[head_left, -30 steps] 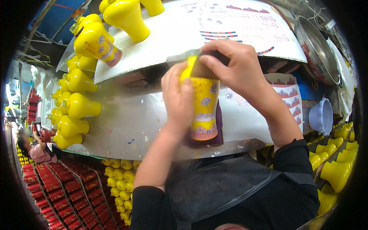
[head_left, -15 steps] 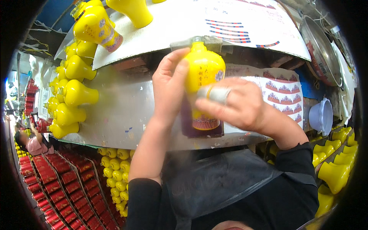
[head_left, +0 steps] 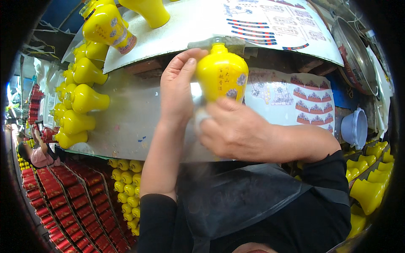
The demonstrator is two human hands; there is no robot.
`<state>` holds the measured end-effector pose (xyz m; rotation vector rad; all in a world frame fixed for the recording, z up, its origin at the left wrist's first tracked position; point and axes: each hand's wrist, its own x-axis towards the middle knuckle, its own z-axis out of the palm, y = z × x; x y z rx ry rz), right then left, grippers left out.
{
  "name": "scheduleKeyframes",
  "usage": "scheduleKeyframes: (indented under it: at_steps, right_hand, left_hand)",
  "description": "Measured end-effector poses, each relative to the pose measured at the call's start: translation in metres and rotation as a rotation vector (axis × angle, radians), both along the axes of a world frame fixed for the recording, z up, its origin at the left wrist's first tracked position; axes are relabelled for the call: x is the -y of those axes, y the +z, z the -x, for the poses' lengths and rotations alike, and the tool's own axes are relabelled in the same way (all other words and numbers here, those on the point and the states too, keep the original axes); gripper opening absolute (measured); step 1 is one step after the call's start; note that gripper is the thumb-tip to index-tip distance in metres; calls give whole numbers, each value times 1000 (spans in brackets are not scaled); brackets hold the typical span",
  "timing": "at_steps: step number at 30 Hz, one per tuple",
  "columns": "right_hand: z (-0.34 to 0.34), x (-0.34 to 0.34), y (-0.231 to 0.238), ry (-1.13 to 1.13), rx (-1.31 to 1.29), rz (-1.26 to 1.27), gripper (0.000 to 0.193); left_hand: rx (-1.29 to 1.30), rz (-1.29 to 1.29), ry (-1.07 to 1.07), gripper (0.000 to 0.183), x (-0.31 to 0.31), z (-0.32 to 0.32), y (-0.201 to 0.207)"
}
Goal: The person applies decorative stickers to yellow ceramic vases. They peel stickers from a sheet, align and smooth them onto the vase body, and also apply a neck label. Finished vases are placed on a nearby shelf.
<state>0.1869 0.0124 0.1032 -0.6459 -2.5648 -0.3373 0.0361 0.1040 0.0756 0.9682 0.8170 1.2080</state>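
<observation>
A glossy yellow bottle (head_left: 221, 69) with dark lettering and blue-grey flower prints lies in front of me, its clear neck against a grey block (head_left: 236, 47). At its left shoulder my left hand (head_left: 177, 80) grips it with curled fingers and thumb. My right hand (head_left: 232, 128) is closed across the bottle's lower part, hiding the patterned base. In its fingers is a pale grey piece (head_left: 202, 116), smeared by motion and mostly covered; its kind cannot be made out.
Several yellow bottles (head_left: 86, 99) line the table's left edge. Decorated bottles (head_left: 110, 29) stand on the white board (head_left: 185, 33) behind. Printed decal sheets (head_left: 291, 101) lie to the right, beside a pale basin (head_left: 354, 128). Red boxes (head_left: 71, 202) are stacked lower left; a person (head_left: 40, 154) is beyond.
My right hand has swept left and down across the bottle with the pale grey piece. My left hand has shifted slightly left, and its fingers have loosened a little at the shoulder.
</observation>
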Motion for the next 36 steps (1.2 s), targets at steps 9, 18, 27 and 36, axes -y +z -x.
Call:
scheduleKeyframes:
  at_steps: [9, 18, 27, 36]
  right_hand:
    - [-53, -11, 6, -339, -413, -146, 34]
    - [-65, -9, -26, -470, -642, 23, 36]
    - [-42, -1, -34, -426, -758, 152, 34]
    - [-39, 26, -62, -108, -768, 161, 31]
  left_hand:
    - [-244, -92, -78, 37, 9, -13, 5]
    - [-386, -190, 84, 33, 5, -25, -15]
    - [-80, -89, -18, 35, 14, -24, -15]
    - [-44, -61, -13, 45, 21, -25, -19]
